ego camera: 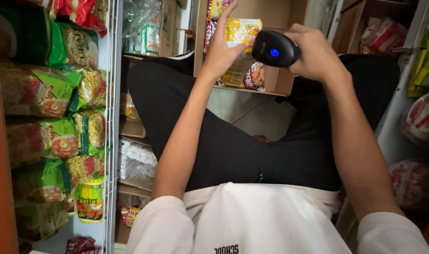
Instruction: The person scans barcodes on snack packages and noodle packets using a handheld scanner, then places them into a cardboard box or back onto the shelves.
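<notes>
My left hand (224, 47) holds up a yellow noodle packet (242, 33) over an open cardboard box (282, 77). My right hand (313, 54) grips a black handheld scanner (273, 49) with a blue light on top, its head right against the packet. More yellow and red packets (254, 77) lie inside the box below. I sit with my legs in black trousers (233, 146) apart, the box between my knees.
A white wire rack (112, 117) on the left holds several green and yellow noodle packets (50, 117). Low shelves with bagged goods (137, 160) sit behind it. Red and white bags (423, 117) fill shelves on the right. Tiled floor (257, 113) shows between my legs.
</notes>
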